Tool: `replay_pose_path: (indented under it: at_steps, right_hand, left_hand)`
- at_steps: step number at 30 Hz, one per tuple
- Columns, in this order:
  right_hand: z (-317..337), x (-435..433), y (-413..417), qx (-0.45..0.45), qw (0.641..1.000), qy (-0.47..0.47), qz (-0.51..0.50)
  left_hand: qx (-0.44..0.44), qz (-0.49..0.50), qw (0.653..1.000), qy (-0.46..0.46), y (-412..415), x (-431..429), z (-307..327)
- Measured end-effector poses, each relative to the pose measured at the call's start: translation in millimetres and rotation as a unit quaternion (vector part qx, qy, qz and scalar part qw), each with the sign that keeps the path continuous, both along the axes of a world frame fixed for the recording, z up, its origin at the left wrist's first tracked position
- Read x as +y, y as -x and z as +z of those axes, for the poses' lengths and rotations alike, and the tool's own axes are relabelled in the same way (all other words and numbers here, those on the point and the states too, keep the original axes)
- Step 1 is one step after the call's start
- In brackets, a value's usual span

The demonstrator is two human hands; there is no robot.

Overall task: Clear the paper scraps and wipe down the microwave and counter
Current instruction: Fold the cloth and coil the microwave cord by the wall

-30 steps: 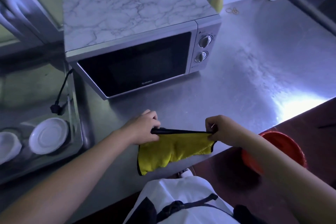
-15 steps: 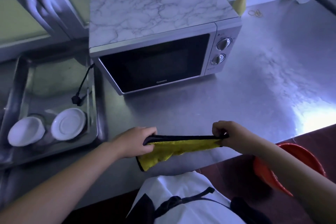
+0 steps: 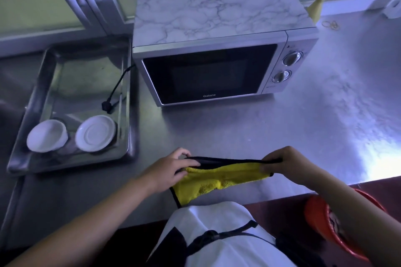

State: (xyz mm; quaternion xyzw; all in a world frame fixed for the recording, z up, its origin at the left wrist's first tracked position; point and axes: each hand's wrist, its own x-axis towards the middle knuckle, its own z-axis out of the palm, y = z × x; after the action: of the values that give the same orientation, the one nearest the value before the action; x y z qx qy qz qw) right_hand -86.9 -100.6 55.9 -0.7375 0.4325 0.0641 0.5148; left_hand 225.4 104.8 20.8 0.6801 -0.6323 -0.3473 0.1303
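A yellow cloth with a dark trim (image 3: 213, 180) is stretched between both hands just above the near edge of the steel counter (image 3: 249, 132). My left hand (image 3: 171, 169) grips its left end and my right hand (image 3: 282, 161) pinches its right end. The lower part of the cloth hangs folded toward my apron. Behind it stands a silver microwave (image 3: 217, 54) with a marble-patterned top, its dark door closed and two knobs on the right. No paper scraps show on the counter.
A steel sink (image 3: 128, 115) at the left holds two white dishes (image 3: 95, 133) and the microwave's loose plug (image 3: 108, 107). A yellow scrap (image 3: 319, 2) and rubber bands (image 3: 331, 25) lie behind the microwave's right corner. A red bin (image 3: 321, 221) sits below the counter at right.
The view has swung left, bringing the sink into sight. Both hands have kept their hold, and the cloth has bunched into a narrower folded band.
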Motion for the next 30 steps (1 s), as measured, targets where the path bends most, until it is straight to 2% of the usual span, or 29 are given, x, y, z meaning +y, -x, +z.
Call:
replay_pose_path:
  at_steps: [5,11,14,17,19,21,24,30]
  right_hand:
    - [5.2,-1.0,-1.4,-0.004,0.999,-0.013,0.03]
    - [11.8,0.1,-5.3,0.014,0.999,0.033,0.022]
    - [14.3,4.0,-8.1,-0.008,0.997,0.073,-0.029]
    - [22.1,4.3,-5.0,-0.071,0.985,0.115,-0.109]
    - [29.1,4.6,-4.9,-0.113,0.973,0.14,-0.143]
    - [35.3,5.0,-8.5,-0.136,0.966,0.152,-0.159]
    - [41.4,5.0,-10.5,-0.147,0.965,0.144,-0.161]
    - [40.3,10.5,12.3,-0.153,0.966,0.092,-0.186]
  left_hand:
    - [0.012,-0.021,0.998,-0.065,2.1,0.2,-6.3]
    - [-0.051,-0.057,0.991,-0.111,-2.9,0.5,-7.0]
    - [-0.042,-0.046,0.996,-0.071,-3.1,-5.1,3.9]
    - [-0.009,0.011,1.0,0.026,-9.9,-11.8,24.6]
    - [-0.018,0.01,0.997,0.076,-14.6,-19.4,41.1]
    - [-0.054,-0.027,0.996,0.071,-17.9,-29.5,50.8]
    - [-0.087,-0.058,0.994,0.015,-22.3,-36.7,51.1]
    - [-0.033,0.0,0.998,0.044,-36.4,-28.6,43.7]
